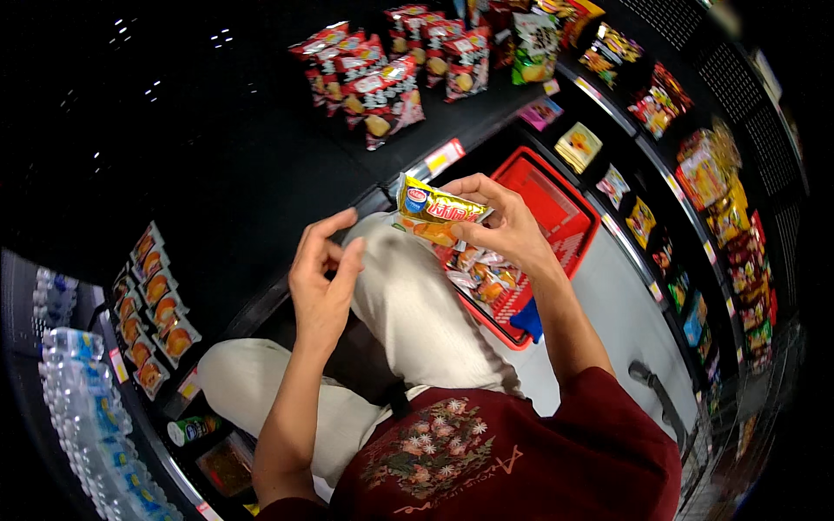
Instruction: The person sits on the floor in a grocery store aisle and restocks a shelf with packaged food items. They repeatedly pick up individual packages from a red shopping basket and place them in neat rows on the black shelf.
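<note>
My right hand grips a small gold-and-orange snack packet by its right end, above my raised knee. To the left of the packet, my left hand hangs with thumb and fingers apart and nothing between them. Behind my right forearm stands a red plastic shopping basket. Several small wrapped snacks lie inside it, and a piece of blue material shows at its near end. My right wrist hides part of the basket.
Red-and-black chip bags stand on the dark shelf ahead. Round packaged snacks lie in rows to the left, with water bottles beyond. Shelves of bagged snacks curve along the right. A green can lies low at left.
</note>
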The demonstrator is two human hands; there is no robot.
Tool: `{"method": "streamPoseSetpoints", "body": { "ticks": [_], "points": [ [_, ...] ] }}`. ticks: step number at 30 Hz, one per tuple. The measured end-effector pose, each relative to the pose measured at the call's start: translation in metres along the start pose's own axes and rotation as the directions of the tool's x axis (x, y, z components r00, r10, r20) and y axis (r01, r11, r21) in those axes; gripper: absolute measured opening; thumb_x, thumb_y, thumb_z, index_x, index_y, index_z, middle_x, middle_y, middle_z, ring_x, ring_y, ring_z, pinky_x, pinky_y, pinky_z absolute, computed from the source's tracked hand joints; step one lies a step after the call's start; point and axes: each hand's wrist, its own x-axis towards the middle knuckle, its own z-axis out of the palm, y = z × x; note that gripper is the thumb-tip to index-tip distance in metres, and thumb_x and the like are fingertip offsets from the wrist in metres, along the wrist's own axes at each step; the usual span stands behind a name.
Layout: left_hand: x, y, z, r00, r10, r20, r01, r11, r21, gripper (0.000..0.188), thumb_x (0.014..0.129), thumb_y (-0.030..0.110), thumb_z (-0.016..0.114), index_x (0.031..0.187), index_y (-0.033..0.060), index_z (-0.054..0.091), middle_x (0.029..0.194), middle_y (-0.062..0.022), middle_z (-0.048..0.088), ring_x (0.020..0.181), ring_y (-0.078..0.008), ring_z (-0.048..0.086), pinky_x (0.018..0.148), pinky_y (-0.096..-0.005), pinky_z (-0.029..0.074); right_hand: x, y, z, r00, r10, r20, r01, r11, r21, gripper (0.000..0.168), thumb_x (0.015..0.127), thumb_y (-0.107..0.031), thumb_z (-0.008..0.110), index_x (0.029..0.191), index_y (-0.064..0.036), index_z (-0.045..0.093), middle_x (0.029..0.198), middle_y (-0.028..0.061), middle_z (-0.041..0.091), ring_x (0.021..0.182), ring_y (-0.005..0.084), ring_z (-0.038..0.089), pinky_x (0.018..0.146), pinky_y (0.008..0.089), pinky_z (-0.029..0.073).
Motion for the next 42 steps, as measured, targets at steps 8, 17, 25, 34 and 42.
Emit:
{"method": "streamPoseSetpoints", "body": {
  "ticks": [8,17,25,34,42],
  "points": [
    [0.020,0.002,-0.041,0.996,-0.082,-0.033,0.072,0.967,-0.244,0.024,0.099,0.017,0.066,0.117,0.0005,0.068,0.081,0.0001,0.067,0.067,-0.0010,0.056,0.053,-0.0180,0.045,0.054,-0.016,0.062,0.976,-0.109,0.191,0.090,0.991,0.104,0.044,0.090,-0.016,0.074,0.127,0.003,0.060,0.113,0.0094,0.069,0.095,0.0116,0.066,0.084,0.0266,0.054],
    [0.039,-0.029,-0.116,0.937,-0.193,-0.292,0.127,0.964,-0.232,0.024,0.100,0.022,0.063,0.113,0.0015,0.067,0.075,0.0009,0.064,0.056,-0.0036,0.055,0.053,-0.0201,0.047,0.128,-0.026,0.138,0.987,-0.119,0.109,0.139,0.969,-0.206,0.046,0.090,-0.035,0.076,0.111,0.003,0.062,0.076,0.0012,0.067,0.061,0.0042,0.053,0.050,0.0209,0.039],
    [0.081,-0.085,-0.182,0.756,-0.348,-0.554,0.300,0.937,-0.180,0.017,0.097,0.009,0.061,0.111,-0.0012,0.059,0.094,-0.0135,0.072,0.064,-0.0163,0.073,0.046,-0.0224,0.052,0.223,0.013,0.227,0.980,-0.180,0.079,0.197,0.904,-0.381,0.044,0.082,-0.040,0.083,0.079,-0.002,0.062,0.069,0.0020,0.058,0.063,0.0094,0.053,0.054,0.0249,0.041],
    [0.108,-0.184,-0.233,0.615,-0.311,-0.725,0.350,0.931,-0.102,0.021,0.091,0.002,0.064,0.111,-0.0034,0.063,0.105,-0.0141,0.070,0.084,-0.0213,0.073,0.064,-0.0289,0.058,0.284,0.066,0.314,0.971,0.010,0.240,0.051,0.968,-0.246,0.021,0.091,-0.015,0.072,0.104,0.000,0.066,0.089,0.0083,0.072,0.075,0.0150,0.068,0.059,0.0287,0.057],
    [0.133,-0.225,-0.249,0.588,-0.215,-0.780,0.318,0.948,-0.022,0.032,0.090,0.000,0.058,0.121,-0.0027,0.064,0.122,-0.0188,0.067,0.110,-0.0285,0.066,0.095,-0.0351,0.052,0.321,0.098,0.347,0.935,0.134,0.328,-0.132,0.991,-0.027,0.026,0.093,-0.008,0.065,0.118,0.000,0.064,0.107,0.0112,0.070,0.093,0.0202,0.068,0.072,0.0343,0.061]
  ]
}}
